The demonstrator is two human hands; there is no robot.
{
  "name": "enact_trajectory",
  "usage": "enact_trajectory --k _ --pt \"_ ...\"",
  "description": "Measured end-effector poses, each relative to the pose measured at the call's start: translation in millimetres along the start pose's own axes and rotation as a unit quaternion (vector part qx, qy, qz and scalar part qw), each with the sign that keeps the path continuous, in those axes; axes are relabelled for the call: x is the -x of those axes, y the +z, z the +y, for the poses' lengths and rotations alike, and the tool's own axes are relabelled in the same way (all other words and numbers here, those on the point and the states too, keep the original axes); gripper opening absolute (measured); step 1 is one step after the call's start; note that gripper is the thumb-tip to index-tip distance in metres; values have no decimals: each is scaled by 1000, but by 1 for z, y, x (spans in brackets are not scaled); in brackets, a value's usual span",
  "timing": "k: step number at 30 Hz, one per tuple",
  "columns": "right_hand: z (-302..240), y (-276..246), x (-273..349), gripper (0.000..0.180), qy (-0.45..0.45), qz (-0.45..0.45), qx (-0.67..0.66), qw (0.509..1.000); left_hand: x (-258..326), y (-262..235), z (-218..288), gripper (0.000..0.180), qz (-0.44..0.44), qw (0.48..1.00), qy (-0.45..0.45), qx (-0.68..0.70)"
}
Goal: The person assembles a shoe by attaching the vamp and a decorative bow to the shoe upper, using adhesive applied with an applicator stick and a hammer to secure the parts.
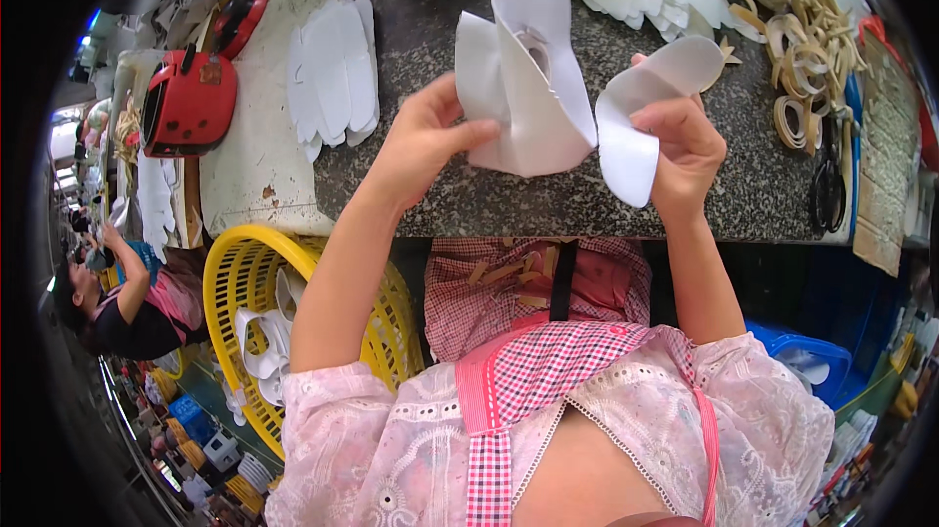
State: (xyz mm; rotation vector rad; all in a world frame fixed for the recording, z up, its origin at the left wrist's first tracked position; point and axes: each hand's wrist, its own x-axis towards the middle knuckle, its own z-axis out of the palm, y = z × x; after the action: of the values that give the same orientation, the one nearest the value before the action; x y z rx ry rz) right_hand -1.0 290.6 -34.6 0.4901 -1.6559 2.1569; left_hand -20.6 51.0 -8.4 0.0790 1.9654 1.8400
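Both grips closed: left hand (423, 140) and right hand (685, 150) pinch white shoe piece (543, 87)

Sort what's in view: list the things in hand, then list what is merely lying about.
In hand:
- folded white sheet-material piece, pinched by the left hand
- curved white sole-shaped strip, held by the right hand

Lying about:
- stack of flat white cut pieces on the speckled stone bench
- red box-shaped machine
- yellow plastic basket with white pieces
- tan looped bands
- black scissors
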Motion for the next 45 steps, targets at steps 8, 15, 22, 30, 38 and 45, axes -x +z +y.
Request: enact_trajectory --k 8,15,22,30,38,45 --pt "-21 -9 16 17 -7 38 308 950 2 -50 -12 16 -178 975 53 -126" --pt "-29 28 22 28 -229 -207 292 905 23 -50 -15 19 -163 942 95 -276" --pt "10 55 45 26 -101 -148 311 933 38 -36 -15 28 -96 920 196 -326" --pt "29 45 74 22 -61 -121 431 892 42 -25 -20 25 -54 950 175 -254" --pt "-24 25 50 18 15 -11 161 987 34 -31 -27 24 -40 967 162 -190" --pt "-88 -4 13 12 220 -72 -541 809 18 -29 -28 22 -59 985 97 -131"
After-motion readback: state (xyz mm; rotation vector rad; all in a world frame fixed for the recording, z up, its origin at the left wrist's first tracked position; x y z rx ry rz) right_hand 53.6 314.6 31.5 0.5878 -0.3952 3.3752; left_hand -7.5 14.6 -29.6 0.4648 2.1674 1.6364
